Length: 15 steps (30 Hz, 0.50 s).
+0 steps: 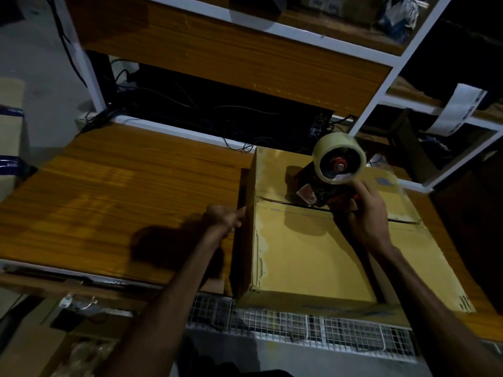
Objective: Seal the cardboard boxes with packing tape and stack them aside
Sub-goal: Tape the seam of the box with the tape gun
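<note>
Right hand [367, 213] grips tape dispenser [330, 170] on unsealed yellow-brown box [307, 251]; left hand [226, 217] pinches its edge

Dim, hard shadows, warped edges

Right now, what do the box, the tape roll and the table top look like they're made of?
Box: plain brown cardboard, matte, with folded flaps and a scuffed edge. Tape roll: pale, glossy, see-through plastic film, on a red hub. Table top: wood or wood-look laminate; the streaky grain and slight sheen don't settle which.
</note>
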Tool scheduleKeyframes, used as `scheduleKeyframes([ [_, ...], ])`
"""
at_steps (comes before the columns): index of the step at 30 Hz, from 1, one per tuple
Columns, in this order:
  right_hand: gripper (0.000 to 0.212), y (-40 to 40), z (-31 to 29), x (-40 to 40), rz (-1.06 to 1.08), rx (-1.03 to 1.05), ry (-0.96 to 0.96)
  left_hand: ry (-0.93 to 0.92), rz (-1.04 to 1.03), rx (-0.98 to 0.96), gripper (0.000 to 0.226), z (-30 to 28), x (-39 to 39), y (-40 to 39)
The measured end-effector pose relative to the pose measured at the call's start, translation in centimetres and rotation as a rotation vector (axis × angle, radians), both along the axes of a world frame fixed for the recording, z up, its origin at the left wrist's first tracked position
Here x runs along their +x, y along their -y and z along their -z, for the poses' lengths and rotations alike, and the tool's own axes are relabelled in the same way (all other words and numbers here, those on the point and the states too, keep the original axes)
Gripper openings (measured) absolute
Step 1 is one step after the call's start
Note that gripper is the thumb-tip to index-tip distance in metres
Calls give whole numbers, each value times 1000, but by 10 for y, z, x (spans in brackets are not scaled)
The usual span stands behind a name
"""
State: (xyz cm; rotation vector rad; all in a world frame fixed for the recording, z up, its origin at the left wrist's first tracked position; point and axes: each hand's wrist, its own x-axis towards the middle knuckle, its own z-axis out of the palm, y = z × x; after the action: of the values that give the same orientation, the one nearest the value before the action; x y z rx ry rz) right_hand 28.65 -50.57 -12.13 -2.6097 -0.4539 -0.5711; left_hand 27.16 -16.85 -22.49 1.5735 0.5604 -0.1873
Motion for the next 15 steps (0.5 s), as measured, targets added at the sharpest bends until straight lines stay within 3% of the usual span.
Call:
scheduleKeyframes([
  [3, 44, 5, 1, -3, -8, -3, 3, -27, 110, 111, 36, 17, -11, 4],
  [5, 42, 6, 1, -5, -25, -3, 9, 13, 32, 241, 31, -1, -26, 17],
  [8, 39, 4, 1, -7, -42, -1, 26, 272, -261, 170, 11, -36, -43, 40],
  [10, 40, 3, -1, -8, -57, 17, 40, 438, -199, 179, 9, -59, -48, 52],
  [13, 36, 7, -1, -4, -77, -3, 35, 410, 64, 329, 49, -66, -42, 65],
  [15, 36, 12, 2, -1, -89, -24, 42, 347, 82, 377, 62, -69, -40, 71],
])
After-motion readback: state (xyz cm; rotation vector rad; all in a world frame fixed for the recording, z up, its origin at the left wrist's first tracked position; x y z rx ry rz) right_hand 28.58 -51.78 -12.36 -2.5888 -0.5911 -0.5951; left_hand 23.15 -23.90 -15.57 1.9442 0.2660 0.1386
